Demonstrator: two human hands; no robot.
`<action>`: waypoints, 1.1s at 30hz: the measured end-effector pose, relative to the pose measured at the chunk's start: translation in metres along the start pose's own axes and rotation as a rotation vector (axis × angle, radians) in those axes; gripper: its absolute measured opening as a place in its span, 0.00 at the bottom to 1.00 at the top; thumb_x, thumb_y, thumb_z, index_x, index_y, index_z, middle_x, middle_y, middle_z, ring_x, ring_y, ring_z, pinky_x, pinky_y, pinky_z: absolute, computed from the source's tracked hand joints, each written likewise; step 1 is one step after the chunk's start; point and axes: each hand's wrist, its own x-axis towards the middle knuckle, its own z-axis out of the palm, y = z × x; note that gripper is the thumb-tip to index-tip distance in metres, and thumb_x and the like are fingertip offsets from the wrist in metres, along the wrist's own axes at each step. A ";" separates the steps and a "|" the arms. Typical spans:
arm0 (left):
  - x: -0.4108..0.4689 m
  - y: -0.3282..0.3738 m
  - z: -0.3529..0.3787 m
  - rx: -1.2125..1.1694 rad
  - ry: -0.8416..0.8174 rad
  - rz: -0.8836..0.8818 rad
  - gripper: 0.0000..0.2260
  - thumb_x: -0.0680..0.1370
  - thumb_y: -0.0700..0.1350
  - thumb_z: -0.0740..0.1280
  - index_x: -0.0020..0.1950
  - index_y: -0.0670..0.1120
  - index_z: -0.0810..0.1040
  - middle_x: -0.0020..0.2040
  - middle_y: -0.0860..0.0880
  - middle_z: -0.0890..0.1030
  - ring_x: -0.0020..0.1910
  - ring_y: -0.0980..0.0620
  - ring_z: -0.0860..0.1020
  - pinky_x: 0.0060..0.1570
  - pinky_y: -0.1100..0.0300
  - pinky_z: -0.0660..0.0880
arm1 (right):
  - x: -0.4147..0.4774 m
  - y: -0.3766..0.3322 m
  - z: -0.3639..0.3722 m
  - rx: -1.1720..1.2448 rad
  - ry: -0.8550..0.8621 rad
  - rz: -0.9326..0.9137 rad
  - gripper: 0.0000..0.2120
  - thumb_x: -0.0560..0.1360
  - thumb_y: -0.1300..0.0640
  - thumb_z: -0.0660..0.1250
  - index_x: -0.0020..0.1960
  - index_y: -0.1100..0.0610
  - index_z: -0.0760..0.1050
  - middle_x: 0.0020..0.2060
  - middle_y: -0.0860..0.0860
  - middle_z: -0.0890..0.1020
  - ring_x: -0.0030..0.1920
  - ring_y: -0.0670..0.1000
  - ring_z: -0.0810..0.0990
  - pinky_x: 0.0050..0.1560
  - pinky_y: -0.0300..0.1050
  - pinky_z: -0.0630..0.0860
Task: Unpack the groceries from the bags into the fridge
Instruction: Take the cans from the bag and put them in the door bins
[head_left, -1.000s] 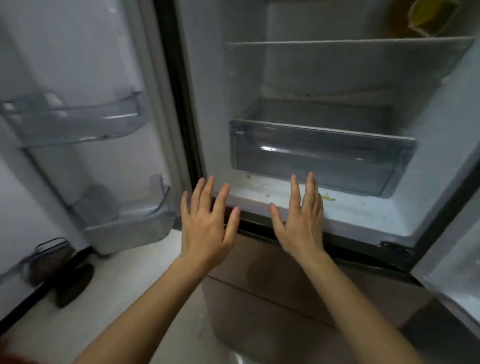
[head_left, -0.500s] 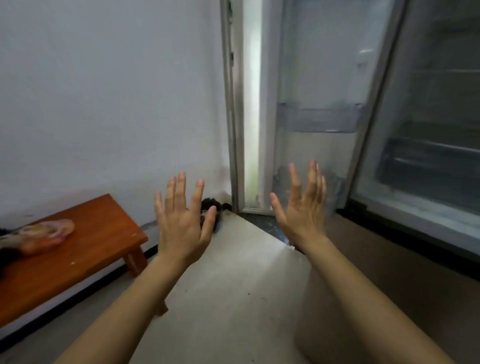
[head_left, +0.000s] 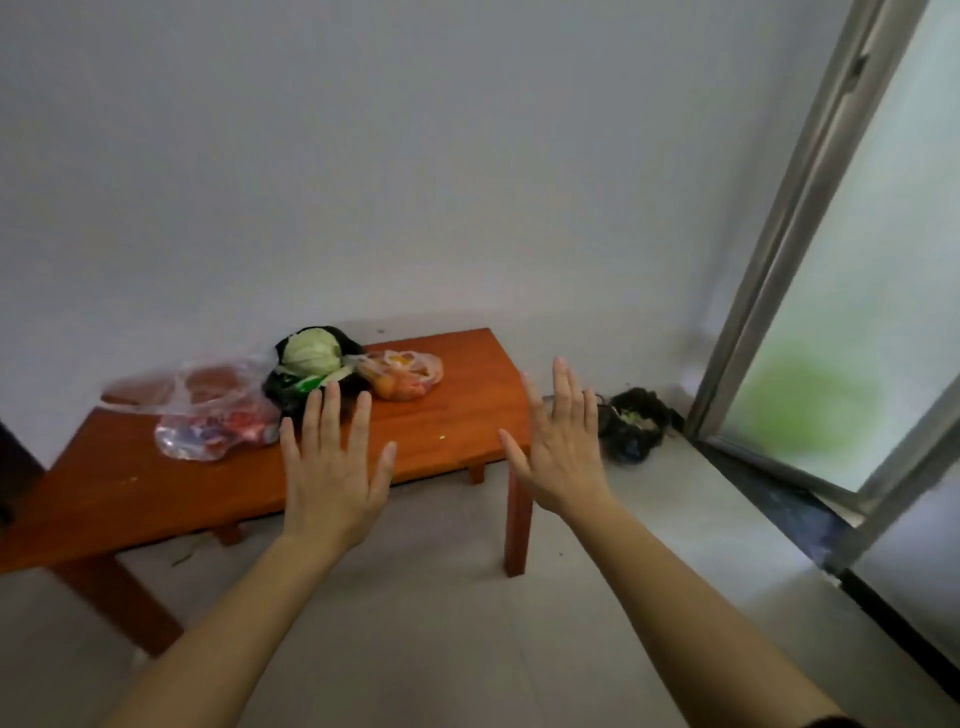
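Three grocery bags lie on a low orange-brown wooden table (head_left: 457, 415) against the wall. A clear plastic bag (head_left: 208, 415) with red packets is at the left. A black bag (head_left: 296, 389) in the middle holds a pale green cabbage (head_left: 310, 353). A clear bag with orange fruit (head_left: 402, 376) lies at the right. My left hand (head_left: 332, 478) is held flat with fingers spread, in front of the black bag. My right hand (head_left: 563, 447) is also spread, over the table's right corner. Both hands hold nothing. The fridge is out of view.
A dark bundle (head_left: 631, 426) sits on the floor in the corner right of the table. A metal-framed frosted glass door (head_left: 831, 312) fills the right side, with a dark threshold strip below it. Pale floor tiles lie under my arms.
My view has swung left from the open fridge, past the door, to the table with the bags. Both hands have stayed raised and spread, holding nothing.
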 end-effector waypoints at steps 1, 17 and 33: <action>0.002 -0.021 0.006 0.011 -0.013 -0.037 0.31 0.81 0.61 0.51 0.79 0.44 0.61 0.80 0.38 0.56 0.80 0.39 0.54 0.74 0.33 0.54 | 0.015 -0.017 0.015 0.021 -0.015 -0.031 0.39 0.79 0.35 0.57 0.82 0.50 0.44 0.81 0.62 0.47 0.81 0.63 0.47 0.78 0.65 0.50; 0.161 -0.298 0.076 0.249 -0.196 -0.396 0.32 0.81 0.64 0.38 0.81 0.50 0.54 0.82 0.42 0.53 0.80 0.41 0.52 0.76 0.37 0.53 | 0.309 -0.236 0.235 0.338 -0.270 -0.271 0.39 0.81 0.43 0.60 0.82 0.53 0.43 0.80 0.63 0.51 0.79 0.64 0.53 0.77 0.63 0.57; 0.297 -0.526 0.200 0.022 -0.413 -0.250 0.21 0.85 0.52 0.53 0.78 0.51 0.62 0.82 0.45 0.54 0.80 0.45 0.57 0.75 0.49 0.62 | 0.441 -0.443 0.375 0.563 -0.618 -0.391 0.18 0.82 0.58 0.60 0.72 0.54 0.72 0.65 0.53 0.79 0.63 0.53 0.78 0.63 0.48 0.75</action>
